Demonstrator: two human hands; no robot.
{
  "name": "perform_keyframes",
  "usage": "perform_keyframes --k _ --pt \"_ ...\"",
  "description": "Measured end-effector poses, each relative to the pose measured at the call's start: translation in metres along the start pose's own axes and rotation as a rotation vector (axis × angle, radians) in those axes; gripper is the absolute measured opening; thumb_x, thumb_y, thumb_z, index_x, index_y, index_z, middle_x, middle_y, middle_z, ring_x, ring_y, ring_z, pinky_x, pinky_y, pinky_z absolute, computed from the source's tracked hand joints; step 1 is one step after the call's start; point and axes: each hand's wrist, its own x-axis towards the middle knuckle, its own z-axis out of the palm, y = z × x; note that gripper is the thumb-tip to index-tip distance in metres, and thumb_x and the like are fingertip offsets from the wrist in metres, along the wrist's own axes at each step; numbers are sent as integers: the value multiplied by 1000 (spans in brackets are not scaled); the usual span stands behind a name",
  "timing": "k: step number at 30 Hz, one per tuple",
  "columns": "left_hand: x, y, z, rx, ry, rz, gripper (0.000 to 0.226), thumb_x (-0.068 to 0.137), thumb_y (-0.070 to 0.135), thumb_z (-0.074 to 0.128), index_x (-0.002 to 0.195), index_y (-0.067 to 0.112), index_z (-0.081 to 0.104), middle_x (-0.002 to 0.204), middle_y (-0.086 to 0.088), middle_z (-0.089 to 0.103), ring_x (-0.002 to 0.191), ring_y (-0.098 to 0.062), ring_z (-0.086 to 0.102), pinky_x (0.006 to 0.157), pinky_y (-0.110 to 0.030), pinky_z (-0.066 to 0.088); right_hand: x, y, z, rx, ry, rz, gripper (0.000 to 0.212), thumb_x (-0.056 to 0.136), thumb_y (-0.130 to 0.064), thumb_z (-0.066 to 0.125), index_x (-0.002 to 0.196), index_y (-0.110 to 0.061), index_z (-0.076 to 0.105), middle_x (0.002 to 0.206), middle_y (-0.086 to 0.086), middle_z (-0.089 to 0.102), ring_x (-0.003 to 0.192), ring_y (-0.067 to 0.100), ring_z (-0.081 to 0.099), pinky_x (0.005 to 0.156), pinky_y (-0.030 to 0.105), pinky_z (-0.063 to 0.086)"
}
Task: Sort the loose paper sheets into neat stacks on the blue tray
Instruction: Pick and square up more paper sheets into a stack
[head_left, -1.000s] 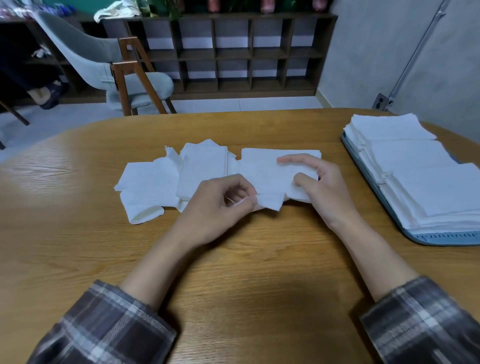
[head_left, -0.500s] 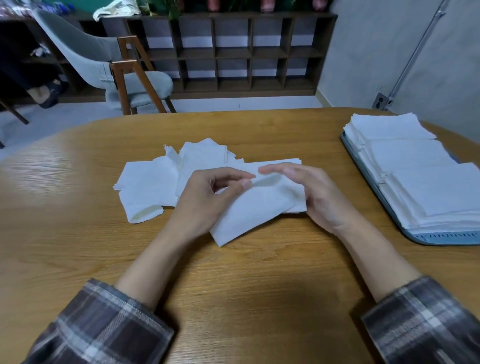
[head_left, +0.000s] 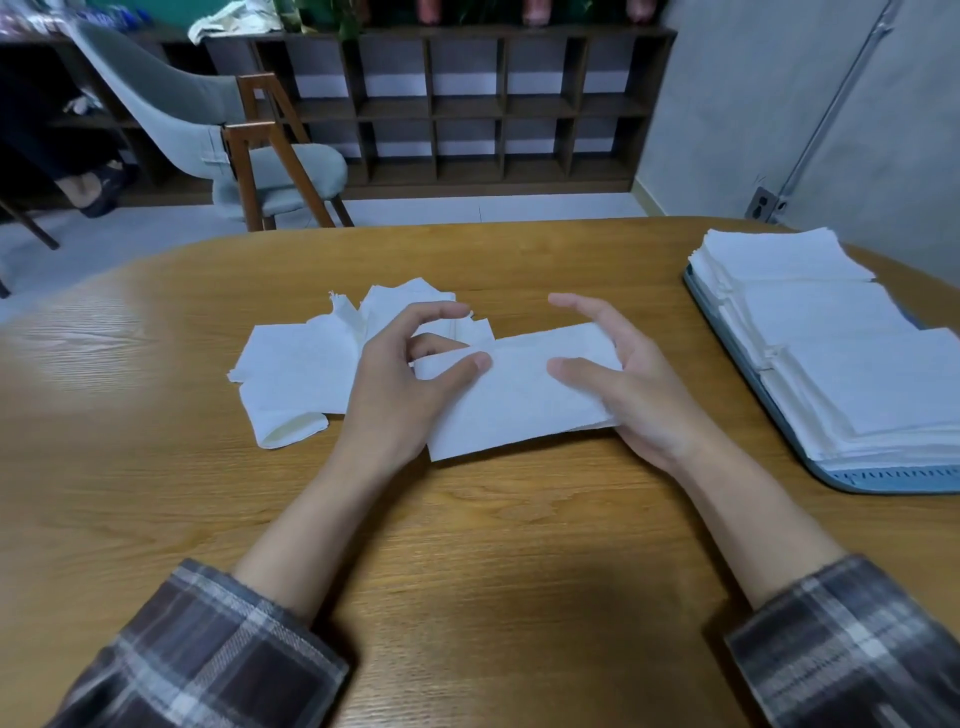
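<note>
Tabletop (head_left: 156, 467): carries everything; your work area is at its centre.
Tray (head_left: 857, 475): at your right, already loaded with squared stacks (head_left: 831, 353).
Loose pile (head_left: 306, 364): beside your left hand, ragged and overlapping.
Sheet (head_left: 519, 400): white, flat, slightly askew; your hands bracket its ends, likely to square it.
Left hand (head_left: 395, 384): thumb and fingers pinch the sheet.
Right hand (head_left: 623, 384): grip loosely closed on its right end.
</note>
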Motion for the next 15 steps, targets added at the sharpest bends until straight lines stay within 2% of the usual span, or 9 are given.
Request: perform_keyframes --k 4,8,11,13,15 --pt "-2 -1 4 6 -11 -9 37 89 24 85 120 35 68 89 5 80 99 -9 74 98 -48 55 0 1 6 -20 -61 10 74 79 -38 84 142 -60 50 157 -1 50 149 30 43 120 63 37" --pt "-2 -3 7 1 -13 -18 36 89 25 85 120 36 68 90 4 80 100 -12 74 101 -53 54 -1 1 6 -46 -84 3 79 78 -42 84 144 -63 46 159 -8 46 150 30 41 120 64 36" --pt "-2 -4 8 6 -20 -21 36 89 27 84 119 38 68 90 4 80 102 -15 74 100 -59 53 -3 -2 9 -67 -83 -3 78 80 -40 83 144 -63 45 159 -6 47 151 31 40 120 64 35" --pt "-3 -6 10 22 -16 -8 35 89 27 84 118 38 68 90 5 79 102 -13 74 98 -55 55 -5 -4 9 -97 -74 -15 75 86 -33 80 144 -63 45 158 -8 47 149 30 42 120 62 38" --pt "-4 -7 12 48 8 20 34 89 28 84 118 36 69 95 6 77 102 -9 71 95 -41 55 -6 -6 9 -131 -59 -29 72 93 -21 77 144 -61 45 157 -12 48 145 26 47 118 58 42"
